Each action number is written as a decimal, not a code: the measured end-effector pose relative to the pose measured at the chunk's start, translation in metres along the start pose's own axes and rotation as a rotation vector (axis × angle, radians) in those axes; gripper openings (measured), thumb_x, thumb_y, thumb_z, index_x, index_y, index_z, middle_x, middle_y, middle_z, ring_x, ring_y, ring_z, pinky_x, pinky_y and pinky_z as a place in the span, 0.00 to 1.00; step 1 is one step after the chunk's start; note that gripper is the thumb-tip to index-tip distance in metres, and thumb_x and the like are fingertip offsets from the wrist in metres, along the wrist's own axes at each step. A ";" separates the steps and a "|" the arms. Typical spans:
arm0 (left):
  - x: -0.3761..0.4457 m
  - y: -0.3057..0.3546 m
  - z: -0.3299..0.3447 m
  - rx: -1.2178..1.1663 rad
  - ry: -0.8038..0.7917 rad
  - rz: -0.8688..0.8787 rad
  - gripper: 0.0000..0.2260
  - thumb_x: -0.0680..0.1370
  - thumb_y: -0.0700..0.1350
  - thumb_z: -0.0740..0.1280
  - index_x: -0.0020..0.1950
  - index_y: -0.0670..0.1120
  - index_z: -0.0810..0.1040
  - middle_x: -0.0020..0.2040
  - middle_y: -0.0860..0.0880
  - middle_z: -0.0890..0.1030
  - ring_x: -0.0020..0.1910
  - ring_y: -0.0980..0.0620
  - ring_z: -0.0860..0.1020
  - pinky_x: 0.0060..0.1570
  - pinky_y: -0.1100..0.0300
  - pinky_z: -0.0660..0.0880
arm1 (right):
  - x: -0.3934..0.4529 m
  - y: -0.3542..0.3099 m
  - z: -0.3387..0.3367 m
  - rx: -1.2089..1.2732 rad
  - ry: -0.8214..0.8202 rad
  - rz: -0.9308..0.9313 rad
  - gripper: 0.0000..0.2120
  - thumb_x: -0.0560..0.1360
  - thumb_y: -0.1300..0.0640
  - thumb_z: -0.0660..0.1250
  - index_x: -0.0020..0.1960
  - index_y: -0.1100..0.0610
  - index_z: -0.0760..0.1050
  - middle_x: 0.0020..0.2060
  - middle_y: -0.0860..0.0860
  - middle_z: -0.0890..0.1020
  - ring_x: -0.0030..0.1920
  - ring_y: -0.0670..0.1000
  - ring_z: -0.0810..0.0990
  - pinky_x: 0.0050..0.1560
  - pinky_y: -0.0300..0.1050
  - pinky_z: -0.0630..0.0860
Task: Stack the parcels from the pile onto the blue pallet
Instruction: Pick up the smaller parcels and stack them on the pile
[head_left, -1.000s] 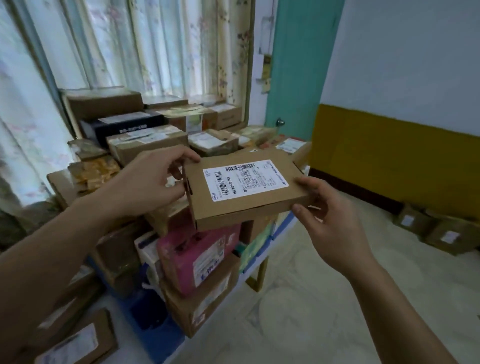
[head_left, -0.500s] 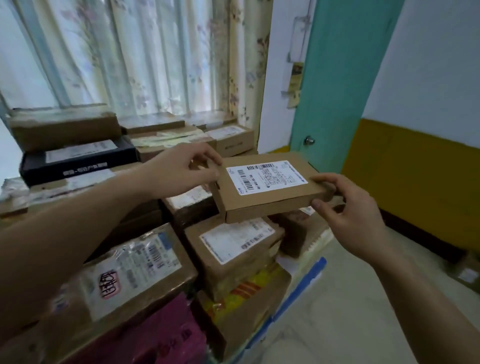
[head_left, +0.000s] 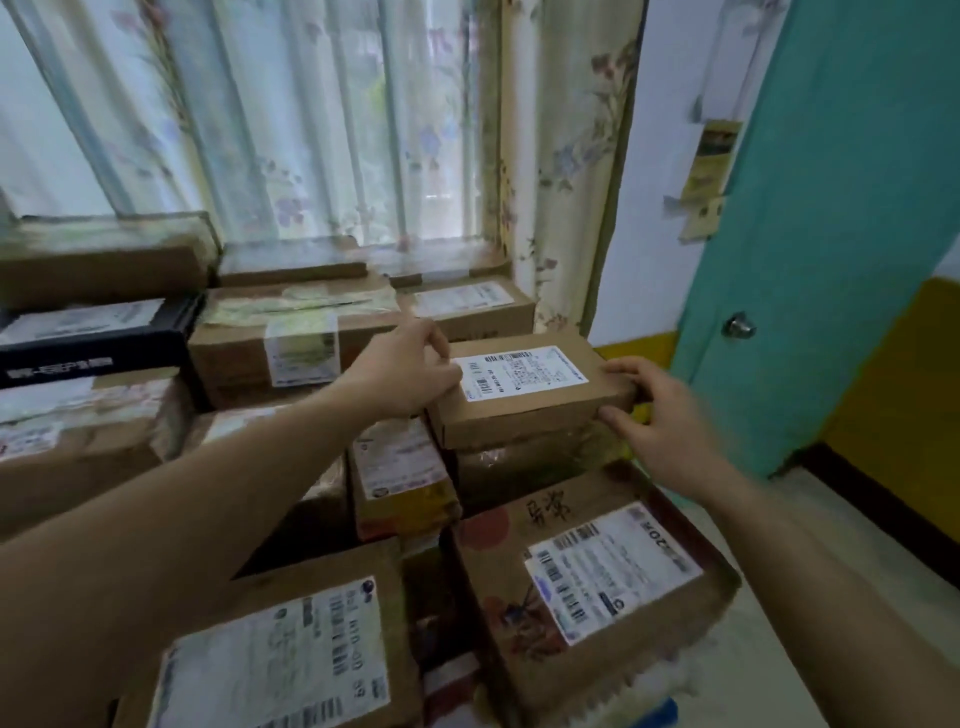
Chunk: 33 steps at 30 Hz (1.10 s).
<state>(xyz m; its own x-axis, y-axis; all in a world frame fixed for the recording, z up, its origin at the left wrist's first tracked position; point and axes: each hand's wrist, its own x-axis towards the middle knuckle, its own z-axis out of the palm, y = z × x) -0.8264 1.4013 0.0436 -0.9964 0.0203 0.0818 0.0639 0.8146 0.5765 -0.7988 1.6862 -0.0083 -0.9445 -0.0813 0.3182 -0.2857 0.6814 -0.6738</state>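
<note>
While both hands reach forward over a stack of parcels, they hold a flat brown box (head_left: 530, 397) between them near the far right corner of the stack. The left hand (head_left: 402, 374) grips the box's left end, its fingers (head_left: 434, 338) curled over the top edge beside a white shipping label (head_left: 524, 371). The right hand (head_left: 657, 415) holds the right end, with fingers on the upper corner and the thumb against the lower side. The box sits level, with its underside at or just above a taped brown parcel (head_left: 530, 470); whether the two touch cannot be told.

Around it lie many more parcels. A large brown carton with a label and red markings (head_left: 587, 582) fills the near right corner of the stack, and another labelled carton (head_left: 291, 649) lies at the near edge. A black box (head_left: 93, 343) rests at the left, with a taped carton (head_left: 291, 338) beside it. A scrap of blue (head_left: 662, 712), perhaps the pallet, shows below the near right carton. Behind the stack hangs a flowered curtain (head_left: 311, 130), and a teal door (head_left: 831, 208) stands at the right.
</note>
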 end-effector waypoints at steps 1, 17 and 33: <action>0.005 0.003 0.010 0.018 0.010 -0.023 0.09 0.78 0.50 0.70 0.55 0.54 0.74 0.56 0.52 0.78 0.53 0.50 0.77 0.46 0.57 0.77 | 0.009 0.008 0.001 -0.002 -0.021 -0.008 0.21 0.77 0.59 0.74 0.65 0.44 0.73 0.58 0.45 0.79 0.57 0.47 0.77 0.55 0.43 0.75; 0.012 0.004 0.033 0.167 0.012 -0.095 0.21 0.79 0.53 0.69 0.71 0.53 0.70 0.69 0.46 0.72 0.65 0.49 0.72 0.65 0.52 0.74 | 0.074 0.039 0.029 -0.068 -0.160 -0.051 0.16 0.79 0.55 0.72 0.66 0.46 0.77 0.60 0.48 0.81 0.53 0.48 0.79 0.41 0.33 0.72; -0.144 -0.088 -0.110 0.542 0.292 0.070 0.24 0.79 0.57 0.62 0.72 0.48 0.72 0.73 0.45 0.72 0.72 0.44 0.68 0.71 0.45 0.67 | -0.076 -0.165 0.064 -0.091 -0.498 -0.364 0.33 0.79 0.40 0.65 0.80 0.39 0.56 0.80 0.38 0.57 0.78 0.40 0.54 0.77 0.44 0.56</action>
<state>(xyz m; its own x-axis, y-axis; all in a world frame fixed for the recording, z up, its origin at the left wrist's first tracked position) -0.6822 1.2629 0.0711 -0.9298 -0.0129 0.3678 0.0152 0.9972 0.0735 -0.6905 1.5333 0.0364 -0.7576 -0.6345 0.1532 -0.6094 0.6034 -0.5144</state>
